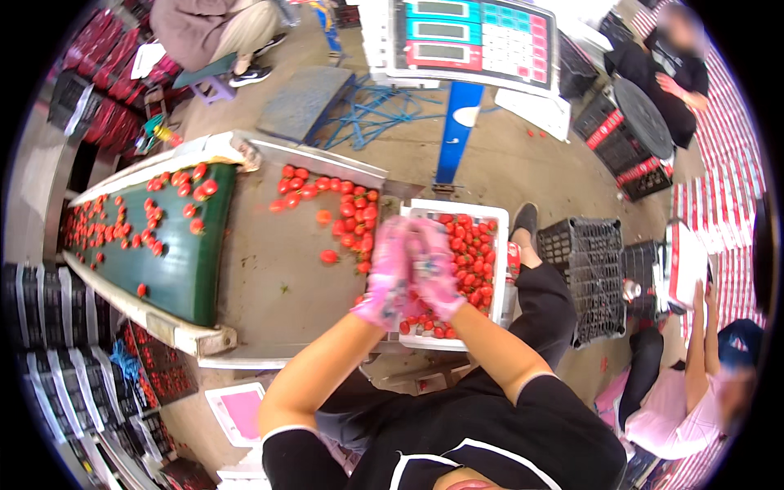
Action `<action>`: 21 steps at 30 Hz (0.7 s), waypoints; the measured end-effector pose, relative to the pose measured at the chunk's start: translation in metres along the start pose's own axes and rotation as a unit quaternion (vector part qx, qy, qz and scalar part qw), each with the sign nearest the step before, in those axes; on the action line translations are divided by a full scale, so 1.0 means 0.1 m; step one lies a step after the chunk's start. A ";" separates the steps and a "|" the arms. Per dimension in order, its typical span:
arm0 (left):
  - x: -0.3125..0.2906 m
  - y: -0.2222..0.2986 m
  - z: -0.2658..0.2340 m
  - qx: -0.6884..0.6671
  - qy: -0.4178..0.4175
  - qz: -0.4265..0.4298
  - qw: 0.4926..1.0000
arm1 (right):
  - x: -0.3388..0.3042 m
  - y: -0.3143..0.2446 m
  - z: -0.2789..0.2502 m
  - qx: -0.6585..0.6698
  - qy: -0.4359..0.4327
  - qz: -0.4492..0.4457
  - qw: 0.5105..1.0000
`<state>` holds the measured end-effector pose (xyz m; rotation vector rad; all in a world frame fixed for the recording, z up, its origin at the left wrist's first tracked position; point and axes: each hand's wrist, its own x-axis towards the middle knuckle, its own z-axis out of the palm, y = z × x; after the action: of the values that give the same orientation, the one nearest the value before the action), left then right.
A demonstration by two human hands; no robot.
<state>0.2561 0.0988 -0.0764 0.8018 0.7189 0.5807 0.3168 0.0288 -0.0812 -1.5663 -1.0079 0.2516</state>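
My hands wear pink patterned gloves and are side by side over the join between a metal sorting tray (265,269) and a white crate (501,269) of cherry tomatoes (474,245). My left hand (387,273) is at the tray's right edge, beside a cluster of loose cherry tomatoes (349,214). Over the crate's left side is my right hand (433,265), touching or almost touching the left. Both look cupped with their fingers together; whatever lies between or under them is hidden.
A green conveyor belt (184,261) carrying scattered tomatoes meets the tray's left side. Beyond the crate stands a weighing scale display (474,41) on a blue post (459,135). Black crates (581,278) are at the right. Other people sit at upper left, upper right and lower right.
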 end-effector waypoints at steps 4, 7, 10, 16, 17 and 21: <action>0.13 -0.58 0.23 0.119 -0.007 -0.120 0.986 | -0.08 0.36 -0.54 0.147 -0.038 0.245 0.958; -0.06 -0.16 0.38 0.262 -0.061 -0.112 0.957 | -0.20 0.84 -0.79 -0.093 -0.077 0.175 0.977; -0.47 0.48 0.16 0.191 0.049 -0.085 0.977 | -0.08 0.48 -0.69 -0.102 -0.077 0.128 0.984; -0.93 0.56 -0.73 0.005 0.204 -0.081 0.976 | 0.29 0.11 -0.20 -0.074 -0.147 0.025 0.986; -0.95 0.56 -0.74 -0.012 0.212 -0.119 0.970 | 0.39 -0.01 -0.12 -0.062 -0.167 0.017 0.984; -0.90 0.53 -0.58 -0.035 0.248 -0.170 0.953 | 0.70 -0.13 0.32 -0.120 -0.209 -0.054 0.969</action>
<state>0.1462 0.0904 -0.0313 0.4478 1.2631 0.4922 0.3322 0.0999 -0.0531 -1.7073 -1.4933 0.4085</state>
